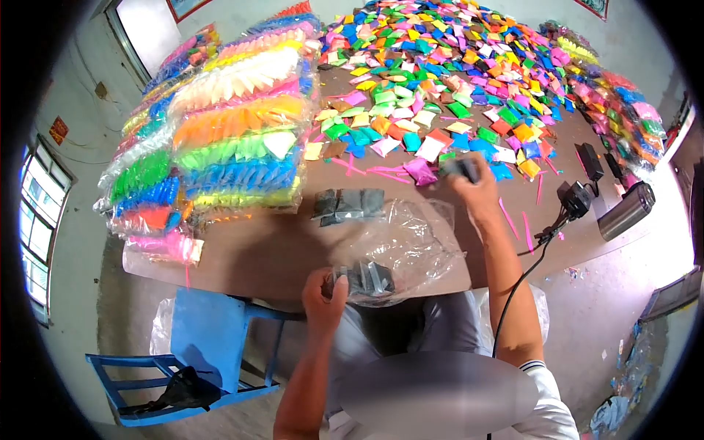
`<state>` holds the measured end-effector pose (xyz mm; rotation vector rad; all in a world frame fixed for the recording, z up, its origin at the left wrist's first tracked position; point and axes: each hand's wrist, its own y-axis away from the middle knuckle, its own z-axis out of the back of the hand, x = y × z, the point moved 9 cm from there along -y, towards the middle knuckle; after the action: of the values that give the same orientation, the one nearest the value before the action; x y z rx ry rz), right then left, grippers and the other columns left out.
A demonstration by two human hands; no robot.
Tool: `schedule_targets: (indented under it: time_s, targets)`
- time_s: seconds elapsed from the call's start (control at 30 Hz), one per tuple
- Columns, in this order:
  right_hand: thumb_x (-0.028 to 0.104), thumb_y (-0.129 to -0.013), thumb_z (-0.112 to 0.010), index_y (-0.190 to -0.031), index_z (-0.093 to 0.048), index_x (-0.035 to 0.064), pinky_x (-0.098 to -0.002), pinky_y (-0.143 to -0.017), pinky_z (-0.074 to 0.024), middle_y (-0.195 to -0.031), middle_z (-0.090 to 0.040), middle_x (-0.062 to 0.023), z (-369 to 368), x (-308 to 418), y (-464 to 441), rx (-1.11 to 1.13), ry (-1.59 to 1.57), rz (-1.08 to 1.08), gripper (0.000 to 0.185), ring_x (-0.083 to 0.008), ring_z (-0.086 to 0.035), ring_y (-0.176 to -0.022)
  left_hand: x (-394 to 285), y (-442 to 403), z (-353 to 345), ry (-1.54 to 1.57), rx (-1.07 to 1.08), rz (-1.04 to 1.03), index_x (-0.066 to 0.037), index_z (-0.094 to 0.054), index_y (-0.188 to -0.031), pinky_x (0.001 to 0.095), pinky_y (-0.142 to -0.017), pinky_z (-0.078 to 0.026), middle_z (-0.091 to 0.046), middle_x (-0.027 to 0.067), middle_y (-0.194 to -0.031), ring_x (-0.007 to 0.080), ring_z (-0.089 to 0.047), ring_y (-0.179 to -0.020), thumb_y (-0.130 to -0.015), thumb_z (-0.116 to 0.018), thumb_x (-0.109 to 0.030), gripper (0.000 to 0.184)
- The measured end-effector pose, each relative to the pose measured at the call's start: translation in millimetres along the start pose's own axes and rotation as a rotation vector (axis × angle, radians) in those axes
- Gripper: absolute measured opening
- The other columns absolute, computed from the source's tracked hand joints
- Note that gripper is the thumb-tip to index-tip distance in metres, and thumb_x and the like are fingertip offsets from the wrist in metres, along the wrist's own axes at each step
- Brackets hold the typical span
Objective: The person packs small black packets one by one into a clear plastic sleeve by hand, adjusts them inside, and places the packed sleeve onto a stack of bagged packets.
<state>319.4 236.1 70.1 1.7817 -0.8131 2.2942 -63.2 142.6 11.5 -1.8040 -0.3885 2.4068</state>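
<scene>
At the table's front edge, my left hand (324, 295) is closed at the end of a row of black packets (372, 279) lying in a clear plastic bag (422, 235). Its fingers seem to grip the end packet, partly hidden behind the thumb. My right hand (475, 185) reaches farther out and is closed on a dark packet (460, 170), somewhat blurred, beside the edge of the colourful pile. Another group of black packets (349, 205) lies on the table just beyond the bag. A magenta packet (420, 172) sits left of my right hand.
A big heap of colourful packets (447, 51) covers the far table. Filled bags of packets (242, 132) are stacked at the left, more bags (616, 110) at the right. A metal flask (627, 210) and black cable (539, 253) lie right; a blue chair (209, 341) stands front left.
</scene>
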Motion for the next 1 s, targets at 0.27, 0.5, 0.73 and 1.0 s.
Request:
schedule_targets:
  time_s: [0.27,0.5,0.73,1.0]
  targets:
    - [0.021,-0.079,-0.064,-0.116,-0.055,0.0029,-0.0326,-0.067,-0.0503,-0.096,-0.064,-0.0078,-21.7,62.3,100.0,0.199,-0.726,-0.292,0.042,-0.018,-0.062,-0.082,2.0,0.5,-1.2,0.042,-0.02,0.013,0.0,-0.062,-0.096,0.0244,-0.061,-0.042,-0.056,0.0026,-0.082,0.0084,-0.05,-0.069,-0.084,-0.068,-0.009,0.017]
    - [0.033,-0.076,-0.067,-0.111,-0.06,-0.0015,-0.0464,-0.073,-0.0534,-0.086,-0.067,-0.0245,-75.4,79.0,147.6,0.502,0.551,-0.114,0.049,-0.0399,-0.066,-0.079,-2.7,-0.6,0.9,-0.027,-0.031,-0.052,0.001,-0.061,-0.095,0.0304,-0.068,-0.046,-0.059,0.009,-0.084,0.0186,-0.056,-0.074,-0.082,-0.069,-0.01,0.018]
    - [0.038,-0.096,-0.052,-0.105,-0.066,-0.0024,-0.0443,-0.092,-0.0445,-0.091,-0.064,-0.0247,-78.0,77.0,157.1,0.547,0.667,0.178,0.044,-0.0389,-0.054,-0.107,2.6,1.2,0.9,-0.102,-0.028,-0.025,0.0,-0.061,-0.095,0.0338,-0.07,-0.047,-0.059,0.0122,-0.086,0.0241,-0.057,-0.076,-0.082,-0.069,-0.009,0.018]
    - [0.028,-0.096,-0.049,-0.1,-0.064,0.0003,-0.0514,-0.076,-0.0472,-0.086,-0.063,-0.0273,-74.4,81.3,149.3,0.622,0.529,0.062,0.032,-0.0468,-0.059,-0.084,-0.9,-0.8,0.3,-0.069,-0.04,-0.048,0.001,-0.06,-0.095,0.0359,-0.072,-0.046,-0.059,0.0134,-0.086,0.0284,-0.057,-0.078,-0.081,-0.068,-0.01,0.019]
